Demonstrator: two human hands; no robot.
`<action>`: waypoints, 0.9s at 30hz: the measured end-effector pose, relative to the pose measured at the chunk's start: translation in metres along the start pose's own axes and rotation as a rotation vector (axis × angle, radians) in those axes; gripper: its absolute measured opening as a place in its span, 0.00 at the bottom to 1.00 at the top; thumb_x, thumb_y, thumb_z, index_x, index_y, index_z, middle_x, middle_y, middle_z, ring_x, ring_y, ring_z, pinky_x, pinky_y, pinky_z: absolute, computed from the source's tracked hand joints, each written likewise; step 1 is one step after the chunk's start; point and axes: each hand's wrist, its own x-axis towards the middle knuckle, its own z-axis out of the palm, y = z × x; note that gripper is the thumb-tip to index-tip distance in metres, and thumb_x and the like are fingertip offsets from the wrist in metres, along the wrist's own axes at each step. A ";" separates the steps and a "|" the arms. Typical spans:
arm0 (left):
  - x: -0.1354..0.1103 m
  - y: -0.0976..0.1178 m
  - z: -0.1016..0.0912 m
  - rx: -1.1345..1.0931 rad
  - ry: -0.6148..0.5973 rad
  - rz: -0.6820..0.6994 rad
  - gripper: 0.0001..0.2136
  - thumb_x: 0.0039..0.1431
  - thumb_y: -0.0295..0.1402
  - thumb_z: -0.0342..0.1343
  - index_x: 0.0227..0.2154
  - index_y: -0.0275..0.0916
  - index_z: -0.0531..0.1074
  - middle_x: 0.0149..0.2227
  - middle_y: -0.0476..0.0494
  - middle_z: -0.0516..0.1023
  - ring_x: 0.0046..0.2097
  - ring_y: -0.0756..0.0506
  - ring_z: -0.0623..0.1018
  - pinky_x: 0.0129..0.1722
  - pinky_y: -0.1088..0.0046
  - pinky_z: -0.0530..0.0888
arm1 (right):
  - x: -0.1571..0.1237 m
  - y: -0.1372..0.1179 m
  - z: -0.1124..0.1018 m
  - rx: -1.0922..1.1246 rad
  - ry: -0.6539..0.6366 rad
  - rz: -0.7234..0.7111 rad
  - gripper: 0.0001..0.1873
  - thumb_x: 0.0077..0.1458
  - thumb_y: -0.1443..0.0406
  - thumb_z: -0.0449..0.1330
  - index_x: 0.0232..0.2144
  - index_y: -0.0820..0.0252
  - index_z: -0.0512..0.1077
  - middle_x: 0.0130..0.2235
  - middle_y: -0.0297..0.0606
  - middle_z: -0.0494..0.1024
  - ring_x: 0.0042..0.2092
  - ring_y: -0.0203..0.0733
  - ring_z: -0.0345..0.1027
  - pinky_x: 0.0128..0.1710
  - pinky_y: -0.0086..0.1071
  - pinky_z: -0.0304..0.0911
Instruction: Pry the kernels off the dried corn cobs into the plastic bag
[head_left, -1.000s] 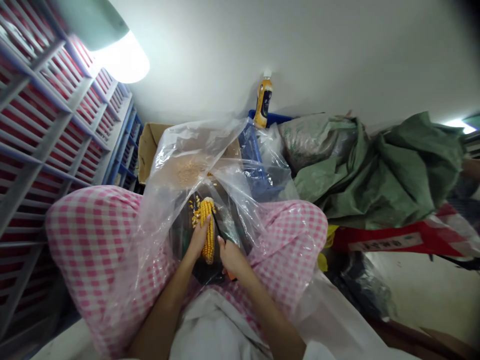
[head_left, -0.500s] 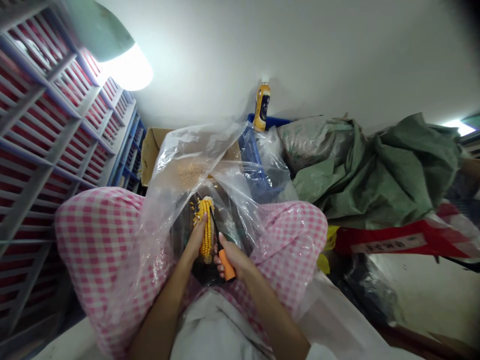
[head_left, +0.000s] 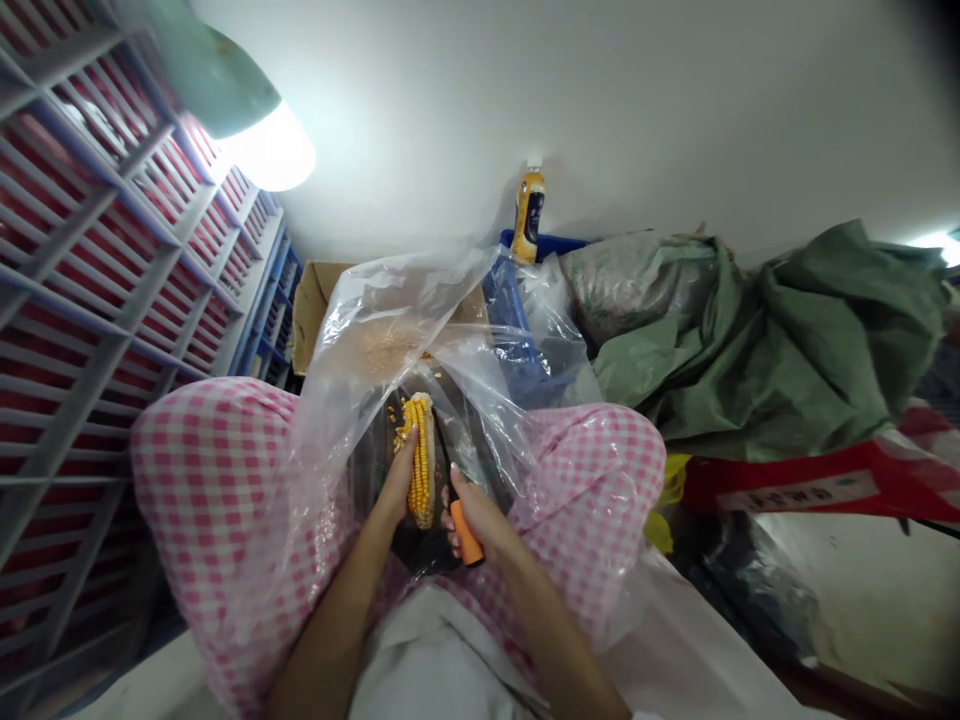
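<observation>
My left hand [head_left: 395,492] grips a yellow corn cob [head_left: 421,460] from its left side, holding it lengthwise between my knees. My right hand [head_left: 472,512] is closed round an orange-handled knife [head_left: 469,533]; its dark blade runs up along the cob's right side. Loose kernels cling to the cob's left edge. A clear plastic bag [head_left: 390,320] is spread open over my lap, and a heap of cut kernels [head_left: 384,348] lies in its far part. My legs wear pink checked trousers [head_left: 202,480].
A yellow drink bottle [head_left: 529,214] stands by the white wall on a blue crate. A cardboard box [head_left: 313,300] sits behind the bag. Green sacks [head_left: 787,330] and a red bag [head_left: 795,480] pile up on the right. Red-and-grey stacked crates [head_left: 90,250] rise on the left.
My right hand drew the knife back toward me, so the orange handle came into sight. The view shifted slightly to the right. The cob stays in my left hand.
</observation>
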 end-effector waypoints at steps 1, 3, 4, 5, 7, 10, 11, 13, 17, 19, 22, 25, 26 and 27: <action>0.000 0.000 0.000 0.019 0.015 -0.011 0.28 0.52 0.60 0.47 0.26 0.36 0.73 0.14 0.44 0.70 0.15 0.46 0.71 0.15 0.71 0.67 | -0.001 0.000 0.001 -0.008 0.040 -0.017 0.25 0.64 0.48 0.35 0.27 0.57 0.57 0.14 0.23 0.59 0.12 0.29 0.53 0.13 0.23 0.58; -0.001 0.001 0.002 0.026 0.015 -0.027 0.27 0.52 0.60 0.47 0.27 0.37 0.73 0.16 0.43 0.72 0.17 0.45 0.72 0.16 0.71 0.68 | -0.002 -0.001 0.002 -0.087 0.108 -0.030 0.23 0.65 0.49 0.38 0.27 0.57 0.58 0.14 0.24 0.61 0.12 0.30 0.55 0.12 0.23 0.58; -0.001 0.001 0.002 0.018 0.000 -0.023 0.27 0.51 0.60 0.48 0.28 0.37 0.73 0.17 0.43 0.73 0.17 0.45 0.73 0.16 0.70 0.69 | -0.002 -0.002 0.003 -0.123 0.122 -0.020 0.23 0.65 0.50 0.38 0.27 0.57 0.58 0.14 0.24 0.61 0.12 0.31 0.55 0.11 0.23 0.58; -0.002 0.001 0.003 0.011 -0.018 -0.023 0.27 0.51 0.60 0.49 0.29 0.37 0.73 0.17 0.43 0.73 0.18 0.45 0.73 0.17 0.70 0.69 | -0.002 -0.003 0.004 -0.152 0.132 -0.012 0.23 0.65 0.50 0.38 0.27 0.57 0.58 0.14 0.24 0.61 0.12 0.31 0.56 0.11 0.23 0.58; -0.002 0.001 0.003 0.008 -0.034 -0.028 0.27 0.50 0.60 0.49 0.30 0.37 0.73 0.17 0.45 0.72 0.17 0.45 0.72 0.17 0.70 0.69 | -0.002 -0.006 0.004 -0.203 0.162 -0.006 0.22 0.65 0.51 0.39 0.26 0.57 0.58 0.15 0.24 0.61 0.12 0.31 0.56 0.11 0.24 0.58; 0.000 -0.001 0.002 0.011 -0.011 0.030 0.27 0.50 0.59 0.51 0.32 0.37 0.72 0.16 0.47 0.71 0.17 0.47 0.72 0.17 0.72 0.69 | -0.002 -0.009 0.003 -0.254 0.191 0.002 0.22 0.65 0.51 0.39 0.27 0.57 0.58 0.16 0.24 0.61 0.12 0.30 0.56 0.11 0.23 0.58; 0.001 -0.002 0.001 0.014 -0.010 0.076 0.27 0.50 0.59 0.52 0.34 0.37 0.72 0.17 0.48 0.71 0.18 0.47 0.72 0.18 0.72 0.69 | -0.002 -0.010 0.001 -0.266 0.190 0.010 0.22 0.65 0.51 0.38 0.28 0.57 0.58 0.16 0.25 0.61 0.12 0.30 0.56 0.12 0.23 0.59; 0.002 -0.004 0.000 0.051 -0.014 0.171 0.27 0.49 0.58 0.53 0.39 0.37 0.70 0.18 0.50 0.72 0.18 0.48 0.72 0.18 0.73 0.69 | -0.002 -0.011 -0.002 -0.286 0.173 0.033 0.22 0.65 0.50 0.37 0.29 0.58 0.59 0.16 0.25 0.61 0.13 0.30 0.56 0.12 0.24 0.59; 0.002 -0.006 -0.001 0.195 0.031 0.250 0.31 0.48 0.60 0.53 0.44 0.37 0.68 0.17 0.52 0.70 0.17 0.48 0.71 0.17 0.74 0.67 | 0.005 -0.013 -0.008 -0.439 0.152 0.046 0.24 0.65 0.51 0.35 0.34 0.59 0.63 0.18 0.27 0.62 0.14 0.31 0.59 0.16 0.28 0.64; 0.003 -0.007 -0.002 0.224 0.047 0.251 0.32 0.48 0.60 0.52 0.45 0.36 0.68 0.17 0.51 0.70 0.17 0.47 0.71 0.17 0.73 0.66 | 0.010 -0.012 -0.008 -0.544 0.183 0.025 0.26 0.65 0.52 0.35 0.36 0.62 0.65 0.19 0.30 0.64 0.15 0.34 0.61 0.17 0.32 0.66; 0.005 -0.010 -0.003 0.224 0.054 0.246 0.33 0.49 0.60 0.51 0.47 0.35 0.69 0.21 0.48 0.74 0.21 0.46 0.74 0.20 0.73 0.68 | 0.020 -0.012 -0.005 -0.639 0.264 -0.009 0.28 0.65 0.52 0.37 0.38 0.66 0.68 0.23 0.40 0.70 0.19 0.40 0.66 0.21 0.37 0.68; 0.007 -0.014 -0.004 0.226 0.021 0.227 0.32 0.49 0.58 0.53 0.47 0.35 0.70 0.24 0.46 0.76 0.24 0.46 0.75 0.23 0.73 0.70 | 0.027 -0.018 -0.005 -0.704 0.370 -0.058 0.27 0.65 0.54 0.38 0.42 0.70 0.69 0.30 0.52 0.75 0.28 0.48 0.73 0.31 0.41 0.69; 0.006 -0.015 -0.003 0.228 -0.005 0.200 0.31 0.50 0.57 0.53 0.46 0.35 0.71 0.24 0.46 0.76 0.23 0.46 0.75 0.22 0.73 0.70 | 0.028 -0.021 -0.007 -0.711 0.394 -0.072 0.27 0.65 0.55 0.39 0.42 0.71 0.69 0.32 0.55 0.76 0.31 0.50 0.74 0.34 0.42 0.69; 0.006 -0.015 -0.002 0.228 -0.026 0.157 0.30 0.50 0.57 0.53 0.45 0.35 0.71 0.23 0.46 0.76 0.22 0.46 0.75 0.21 0.72 0.70 | 0.029 -0.024 -0.009 -0.712 0.407 -0.086 0.27 0.65 0.55 0.39 0.42 0.71 0.69 0.33 0.55 0.76 0.32 0.51 0.74 0.35 0.43 0.69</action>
